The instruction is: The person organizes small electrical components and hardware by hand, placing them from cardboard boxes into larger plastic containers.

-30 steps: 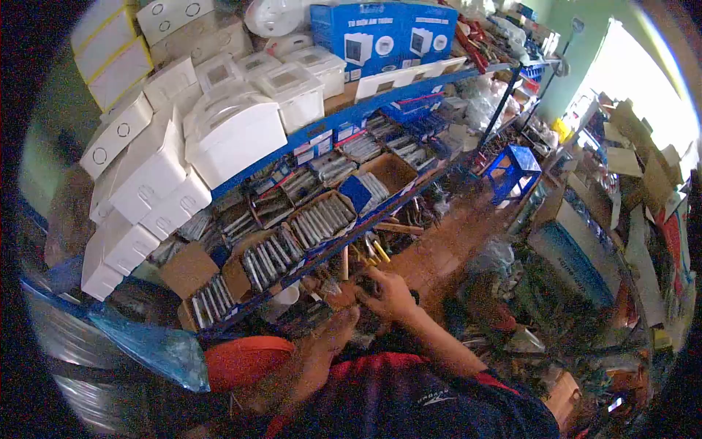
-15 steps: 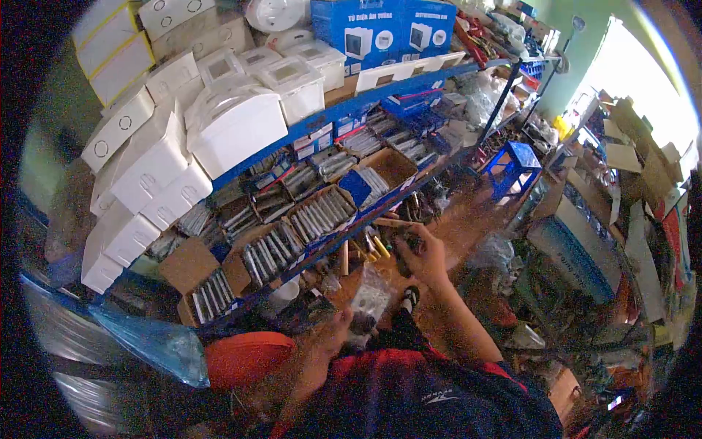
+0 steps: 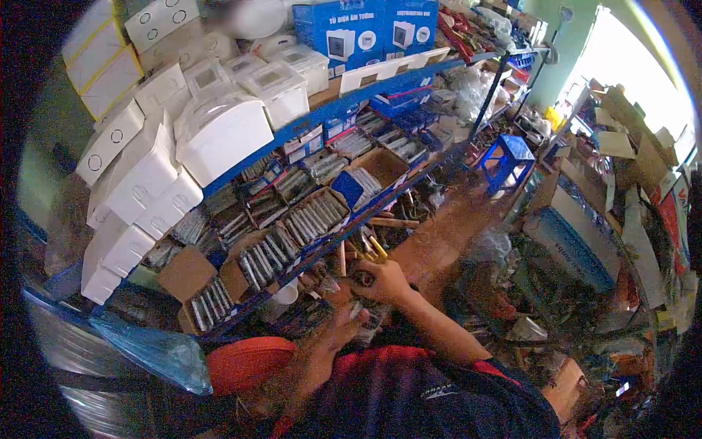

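Note:
In the lower middle, my left hand [image 3: 344,328] is closed on a clear plastic packet [image 3: 368,331] with something greyish inside. My right hand [image 3: 387,282] is just above it, fingers curled together close to the packet's top; whatever they pinch is hidden. Beyond my right hand, tools with yellow handles [image 3: 376,247] and a wooden handle [image 3: 341,257] lie by the shelf's lower edge.
A blue shelf [image 3: 311,119] carries white electrical boxes [image 3: 223,143] above and open cartons of wrapped parts [image 3: 314,216] below. A red round stool seat [image 3: 248,360] is at lower left. A blue stool [image 3: 512,152] and piled cartons [image 3: 574,238] stand on the right.
My right hand has come down and left, from beside the tools to the top of the packet. My left hand keeps hold of the packet. The view has shifted slightly.

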### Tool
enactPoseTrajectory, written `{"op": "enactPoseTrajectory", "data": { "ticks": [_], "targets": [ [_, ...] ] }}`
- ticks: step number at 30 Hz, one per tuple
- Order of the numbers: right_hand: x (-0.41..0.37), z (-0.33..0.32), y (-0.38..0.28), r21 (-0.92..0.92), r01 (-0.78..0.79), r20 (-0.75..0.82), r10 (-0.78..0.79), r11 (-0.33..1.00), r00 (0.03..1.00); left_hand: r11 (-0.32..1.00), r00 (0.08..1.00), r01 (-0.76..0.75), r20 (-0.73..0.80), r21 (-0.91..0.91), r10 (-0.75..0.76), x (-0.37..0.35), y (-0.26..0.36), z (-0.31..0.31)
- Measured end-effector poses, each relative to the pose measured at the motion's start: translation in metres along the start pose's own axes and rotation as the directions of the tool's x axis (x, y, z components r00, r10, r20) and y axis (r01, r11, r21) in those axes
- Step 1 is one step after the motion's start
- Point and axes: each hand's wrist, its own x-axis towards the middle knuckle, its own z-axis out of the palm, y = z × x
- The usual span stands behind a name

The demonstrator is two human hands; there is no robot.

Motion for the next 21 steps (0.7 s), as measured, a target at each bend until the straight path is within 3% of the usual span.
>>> {"op": "enactPoseTrajectory", "data": {
  "ticks": [3,5,8,10,12,13,15,17,18,19,20,21],
  "targets": [
    [-0.003,0.002,0.041,-0.154,-0.095,-0.117,0.077,0.983,0.99,0.984,0.992,-0.061,0.1,-0.167,0.078,0.009,-0.029,-0.008],
    [0.001,-0.025,0.08,-0.144,-0.352,-0.154,0.33,0.925,0.931,0.967,0.982,-0.066,0.153,-0.247,0.106,0.003,-0.04,-0.015],
    [0.005,-0.077,0.025,0.348,-0.365,-0.269,0.465,0.864,0.844,0.919,0.996,-0.026,0.07,-0.393,0.058,-0.005,-0.038,-0.021],
    [-0.007,-0.043,0.017,0.474,-0.297,-0.167,0.415,0.829,0.894,0.848,0.996,-0.011,-0.076,-0.53,-0.035,-0.002,-0.043,-0.018],
    [-0.036,0.024,0.03,0.112,0.052,-0.286,-0.018,0.992,0.958,0.804,0.984,-0.05,-0.167,-0.593,-0.062,0.006,-0.044,-0.016],
    [-0.038,0.018,-0.007,-0.119,-0.014,-0.156,-0.005,0.993,0.988,0.805,0.98,-0.073,-0.193,-0.589,-0.052,0.008,-0.042,-0.014],
    [-0.03,0.021,0.012,-0.127,-0.078,-0.086,0.067,0.989,0.994,0.865,0.988,-0.14,-0.122,-0.482,0.092,0.005,-0.033,-0.014],
    [-0.038,0.043,0.071,-0.187,-0.064,-0.185,0.029,0.98,0.982,0.904,0.977,-0.208,-0.035,-0.375,0.21,-0.003,-0.024,-0.014],
    [-0.03,0.007,0.05,-0.305,-0.183,-0.116,0.154,0.935,0.981,0.891,0.974,-0.167,0.072,-0.423,0.217,-0.008,-0.022,-0.014],
    [-0.026,-0.01,0.047,-0.238,-0.211,-0.138,0.182,0.948,0.973,0.874,0.954,-0.134,0.178,-0.466,0.241,-0.005,-0.017,-0.015],
    [-0.03,-0.006,0.064,-0.043,-0.293,-0.226,0.276,0.955,0.934,0.858,0.922,-0.1,0.278,-0.504,0.271,-0.002,-0.012,-0.016],
    [-0.028,-0.006,0.066,0.16,-0.345,-0.282,0.377,0.925,0.882,0.834,0.966,-0.086,0.161,-0.545,0.204,0.001,-0.01,-0.013]
  ]
}}
